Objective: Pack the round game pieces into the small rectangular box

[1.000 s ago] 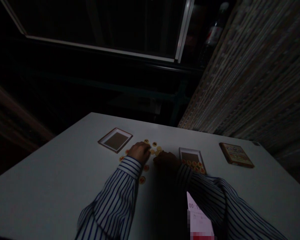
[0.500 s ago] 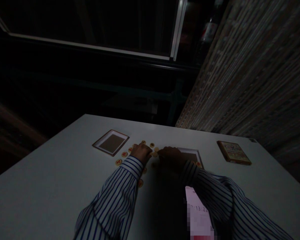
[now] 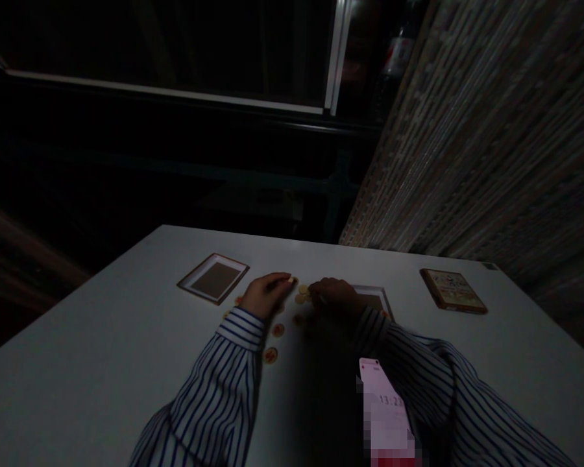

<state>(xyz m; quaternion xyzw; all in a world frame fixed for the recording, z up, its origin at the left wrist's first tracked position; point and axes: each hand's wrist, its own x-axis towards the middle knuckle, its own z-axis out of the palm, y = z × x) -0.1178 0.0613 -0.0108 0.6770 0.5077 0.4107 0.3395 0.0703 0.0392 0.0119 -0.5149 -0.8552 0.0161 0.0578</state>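
My left hand [image 3: 265, 295] reaches over the white table with thumb and fingertips pinched on a round Chinese chess piece [image 3: 292, 279]. My right hand [image 3: 338, 296], dark in shadow, has its fingers curled down beside two pale blank-faced pieces [image 3: 302, 290]. Whether it grips anything is hidden. Closer to me lie a piece with a red mark [image 3: 278, 330] and another red-marked piece [image 3: 270, 355]. More pieces sit partly covered by my left hand and cuff. An open shallow box tray [image 3: 377, 293] is partly behind my right hand.
Another shallow tray [image 3: 214, 279] lies at the left on the white table [image 3: 102, 363]. A closed printed box [image 3: 452, 290] is at the right. A lit phone [image 3: 383, 408] lies under my right forearm. A strip curtain [image 3: 448, 130] hangs beyond the right far edge.
My left hand has shifted left, its fingers now extended around a piece at the far side of the group. My right hand stays almost in place. The view has shifted slightly.
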